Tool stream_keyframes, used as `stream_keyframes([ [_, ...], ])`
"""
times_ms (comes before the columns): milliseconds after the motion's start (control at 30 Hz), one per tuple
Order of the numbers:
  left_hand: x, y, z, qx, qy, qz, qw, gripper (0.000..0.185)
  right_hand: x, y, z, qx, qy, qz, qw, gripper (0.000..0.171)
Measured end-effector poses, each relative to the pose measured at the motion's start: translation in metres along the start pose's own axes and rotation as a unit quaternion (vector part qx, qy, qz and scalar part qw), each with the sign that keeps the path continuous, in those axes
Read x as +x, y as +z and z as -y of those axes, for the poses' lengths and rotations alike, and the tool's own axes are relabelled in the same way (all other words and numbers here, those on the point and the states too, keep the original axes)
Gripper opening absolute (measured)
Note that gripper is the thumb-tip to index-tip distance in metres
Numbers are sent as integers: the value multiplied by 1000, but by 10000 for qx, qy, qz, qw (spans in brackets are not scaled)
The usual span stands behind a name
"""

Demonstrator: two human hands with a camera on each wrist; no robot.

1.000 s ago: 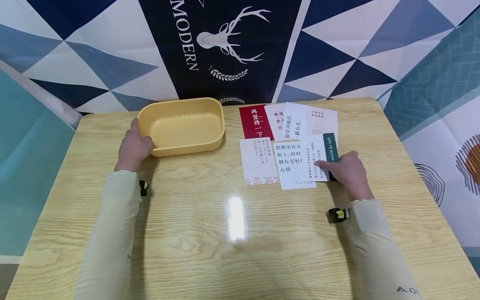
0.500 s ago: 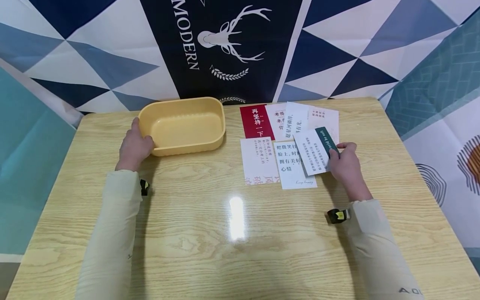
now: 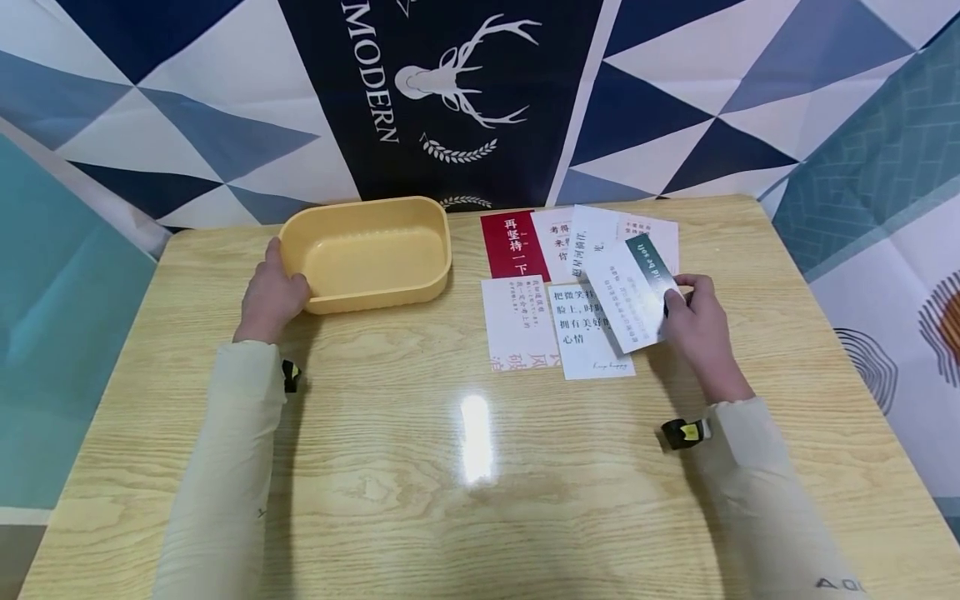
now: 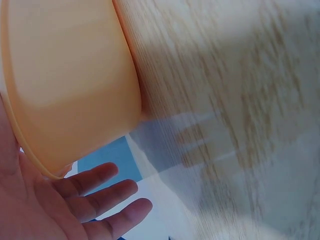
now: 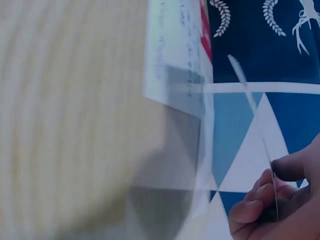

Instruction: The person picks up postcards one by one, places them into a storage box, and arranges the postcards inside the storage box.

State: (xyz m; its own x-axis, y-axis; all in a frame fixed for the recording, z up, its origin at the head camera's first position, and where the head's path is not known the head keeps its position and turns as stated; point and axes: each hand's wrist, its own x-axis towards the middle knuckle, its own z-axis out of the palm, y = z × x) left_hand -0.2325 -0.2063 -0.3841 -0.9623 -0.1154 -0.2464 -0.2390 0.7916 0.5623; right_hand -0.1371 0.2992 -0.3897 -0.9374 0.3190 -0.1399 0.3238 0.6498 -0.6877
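Note:
A white postcard with a dark green strip [image 3: 626,292] is pinched between thumb and fingers of my right hand [image 3: 699,329], raised and tilted over the other cards. In the right wrist view this card [image 5: 260,125] shows edge-on, held clear of the table. Beneath it lies a white card with blue-green writing [image 3: 573,346], partly covered. My left hand [image 3: 272,296] holds the left end of a yellow plastic basket [image 3: 375,302] at its rim. In the left wrist view, several fingers of that hand [image 4: 100,200] stretch out below the basket wall [image 4: 75,75].
Several more cards lie in two rows: a red one [image 3: 512,250], white ones at the back [image 3: 550,250] and a white card with red print [image 3: 517,321] in front. The wooden table [image 3: 375,433] ends at a patterned backdrop [image 3: 675,100].
My right hand has lifted the green-striped postcard off the other cards and turned it, its green end swinging up and to the left. The left hand and the basket stay put.

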Motion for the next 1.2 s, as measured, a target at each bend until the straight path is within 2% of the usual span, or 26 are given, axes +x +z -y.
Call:
stream_keyframes([
  [167,-1,-1,0,-89,-16,-17,10000,75,2,-4,13,-7,-641,-177,9978,46],
  [333,-2,-2,-1,-80,37,-45,10000,75,4,-4,29,119,-998,-217,9947,42],
  [667,-1,-1,1,-142,98,-100,9998,76,7,5,55,298,-1611,124,9864,31],
  [833,0,1,1,-164,86,-109,9998,78,7,10,62,421,-1740,294,9834,29],
  [1200,2,1,1,-125,91,-130,9998,78,10,15,79,200,-1814,687,9808,31],
])
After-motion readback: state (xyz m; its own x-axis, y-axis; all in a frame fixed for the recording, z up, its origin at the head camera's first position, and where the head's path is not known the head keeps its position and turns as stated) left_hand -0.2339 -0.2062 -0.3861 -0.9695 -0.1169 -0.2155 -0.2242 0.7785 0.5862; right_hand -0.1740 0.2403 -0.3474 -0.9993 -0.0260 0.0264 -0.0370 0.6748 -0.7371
